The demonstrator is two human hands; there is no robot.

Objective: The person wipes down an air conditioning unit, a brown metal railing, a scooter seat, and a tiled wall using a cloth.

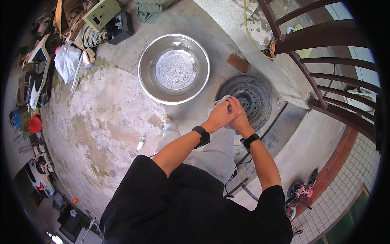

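On my feed, the fingers of the left hand [220,116] and right hand [239,115] are folded over one another, closed around a bunched pale grey cloth [214,106]. A little of it shows at the left and top of the grip; the rest is covered, so I can't tell how much is inside. I'd judge the palms are pressed together to keep the soft bundle from slipping. From above, the cloth overlaps the near left part of a tyred wheel [265,99]; whether they touch, I can't say.

Both wrists wear black bands, the one on the left wrist [202,137] and the one on the right wrist [250,140]. The wheel lies flat on the concrete floor [101,101], near the edge of the raised ledge [308,130] on the right, a stable way for it to sit. Left of the wheel and beyond the hands, a steel basin [147,75] stands rim up, probably set there for easy reach. A reddish brick [238,64] lies just past the wheel, its purpose unclear to me. A small white bottle [140,144] is left of the legs. I can make out no brand or writing on it, nor on the boxy appliance [101,15] at the floor's far left.
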